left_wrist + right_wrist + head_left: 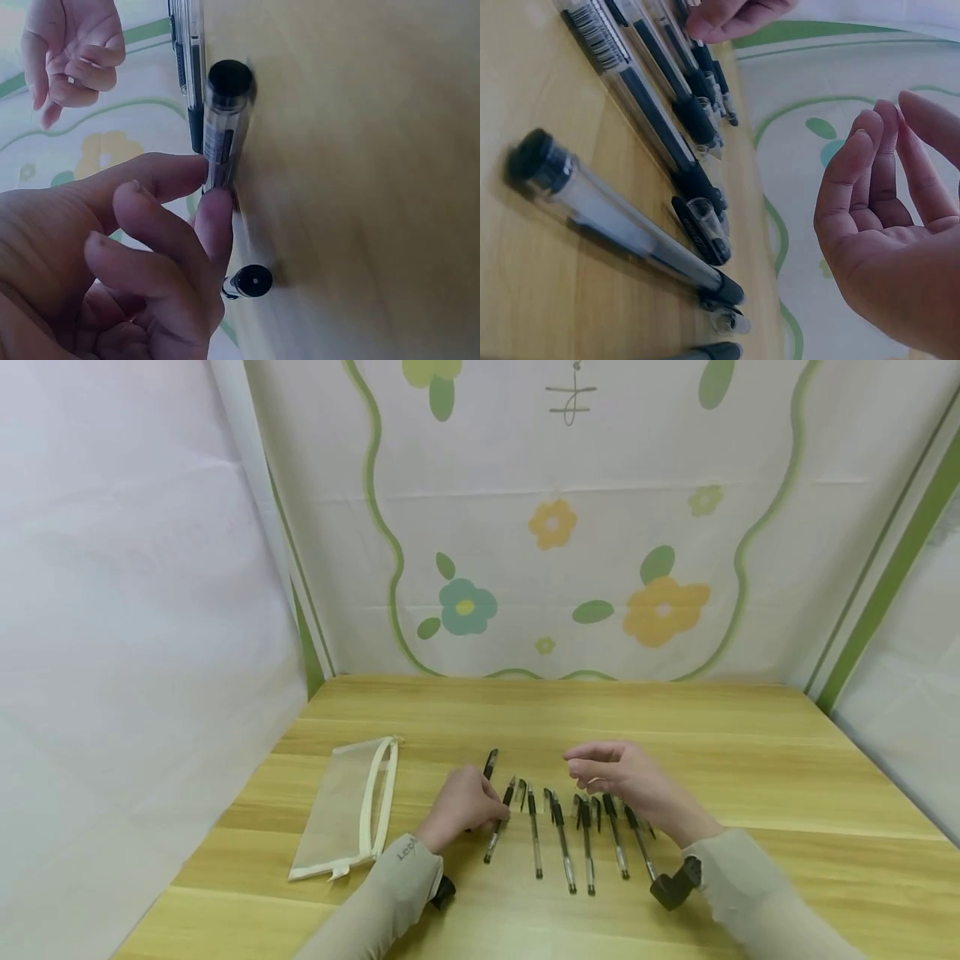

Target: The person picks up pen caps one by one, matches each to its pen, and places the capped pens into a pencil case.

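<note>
My left hand (461,806) pinches a clear-barrelled gel pen (225,127) between thumb and finger, low over the wooden table. Beyond that hand lies another black-ended pen (491,763), partly covered by it. To the right, several uncapped gel pens (562,847) lie side by side, tips pointing away from me. Small black-clipped pen caps (522,792) lie near their tips. Above the far ends of the right-most pens hovers my right hand (630,781). Its fingers are loosely bent, and nothing is between them in the right wrist view.
A translucent zip pouch (333,810) with cream edging lies left of my left hand, its zipper side facing the pens. The wooden table (787,760) runs back to a white flowered cloth (510,552). White cloth walls stand at both sides.
</note>
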{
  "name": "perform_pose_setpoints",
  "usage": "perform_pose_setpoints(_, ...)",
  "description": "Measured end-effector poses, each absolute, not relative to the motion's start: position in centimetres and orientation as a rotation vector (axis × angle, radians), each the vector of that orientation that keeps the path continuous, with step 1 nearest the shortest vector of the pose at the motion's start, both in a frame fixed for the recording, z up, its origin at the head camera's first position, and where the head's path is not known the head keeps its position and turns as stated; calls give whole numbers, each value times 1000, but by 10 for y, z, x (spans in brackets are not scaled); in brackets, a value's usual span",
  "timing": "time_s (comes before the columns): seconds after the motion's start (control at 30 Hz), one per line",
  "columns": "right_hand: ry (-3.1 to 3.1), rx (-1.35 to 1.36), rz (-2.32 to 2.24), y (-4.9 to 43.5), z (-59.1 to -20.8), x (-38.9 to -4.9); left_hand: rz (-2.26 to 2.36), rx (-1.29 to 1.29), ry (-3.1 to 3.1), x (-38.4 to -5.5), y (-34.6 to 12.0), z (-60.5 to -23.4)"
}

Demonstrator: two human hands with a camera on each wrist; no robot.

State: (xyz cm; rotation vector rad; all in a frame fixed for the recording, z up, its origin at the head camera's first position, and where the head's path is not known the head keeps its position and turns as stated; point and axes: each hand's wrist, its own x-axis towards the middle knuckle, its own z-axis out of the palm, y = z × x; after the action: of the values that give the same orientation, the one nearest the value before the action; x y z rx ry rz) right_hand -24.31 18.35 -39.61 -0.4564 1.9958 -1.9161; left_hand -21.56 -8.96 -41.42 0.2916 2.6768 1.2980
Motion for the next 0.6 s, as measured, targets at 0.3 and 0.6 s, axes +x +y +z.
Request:
perform_pose_setpoints(0.3,1944,-401,-1933,171,-403,-246,1223,257,2738,-212,-88,-411)
perform_pose_setpoints(0.6,1958,-372,-1928,172,-405,-246,1288,305,2716,-210,-91,-409)
